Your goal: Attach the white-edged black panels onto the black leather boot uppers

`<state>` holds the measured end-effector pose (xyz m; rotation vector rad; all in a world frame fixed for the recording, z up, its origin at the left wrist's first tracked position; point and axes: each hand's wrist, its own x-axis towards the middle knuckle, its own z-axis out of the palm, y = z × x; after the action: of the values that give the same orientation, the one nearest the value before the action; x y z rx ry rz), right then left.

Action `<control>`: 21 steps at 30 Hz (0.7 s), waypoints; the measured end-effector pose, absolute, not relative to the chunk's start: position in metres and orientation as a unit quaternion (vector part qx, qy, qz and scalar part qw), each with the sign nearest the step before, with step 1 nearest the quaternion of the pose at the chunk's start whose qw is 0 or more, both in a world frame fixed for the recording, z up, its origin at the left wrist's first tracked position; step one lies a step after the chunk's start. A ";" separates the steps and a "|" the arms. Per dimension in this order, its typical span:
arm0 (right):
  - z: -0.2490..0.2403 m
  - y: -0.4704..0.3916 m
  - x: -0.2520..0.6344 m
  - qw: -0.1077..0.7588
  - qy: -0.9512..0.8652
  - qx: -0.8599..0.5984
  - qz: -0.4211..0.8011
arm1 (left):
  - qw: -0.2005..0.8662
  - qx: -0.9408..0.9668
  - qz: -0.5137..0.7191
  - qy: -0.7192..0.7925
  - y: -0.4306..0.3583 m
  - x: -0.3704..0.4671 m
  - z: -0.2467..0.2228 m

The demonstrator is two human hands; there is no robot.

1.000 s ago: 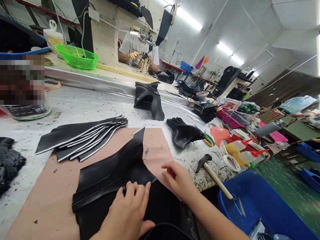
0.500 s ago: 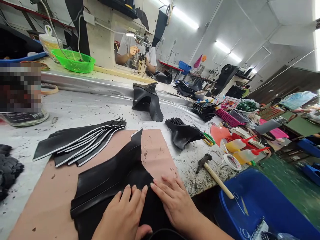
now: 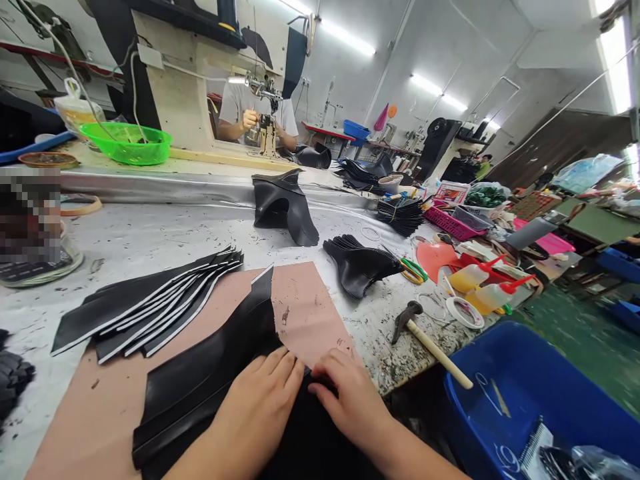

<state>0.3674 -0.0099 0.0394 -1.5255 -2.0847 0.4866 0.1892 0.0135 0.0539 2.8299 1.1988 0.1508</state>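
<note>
On the pink flat sheet [image 3: 315, 300] lies the black smooth leather-like piece [image 3: 210, 360], which I judge unfinished. The left hand [image 3: 265, 397] presses it with fingers extended; the right hand [image 3: 347, 393] bends its fingers at the edge, gripping or not I cannot tell. White-edged black panels [image 3: 150, 307], fanned over the sheet's far left, seem to wait. Right of the sheet, the blue plastic tub [image 3: 540, 373] contains a spiral-bound notebook [image 3: 537, 447]; beyond it, far left, the green plastic basket [image 3: 135, 153] holds small unclear things.

Smooth, softly glossy black leather-like piece [image 3: 210, 350], matt pinkish sheet [image 3: 305, 307], wooden hammer handle [image 3: 440, 354], glossy blue plastic bin [image 3: 530, 363]
</note>
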 end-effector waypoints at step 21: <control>0.027 -0.014 0.374 0.357 -0.795 -0.487 0.059 | 0.268 0.856 0.100 0.431 0.046 0.191 0.051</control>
<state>0.3743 -0.0144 0.0268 -1.2581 -2.0509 0.1528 0.1907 0.0462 0.0507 2.3095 1.1633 0.2686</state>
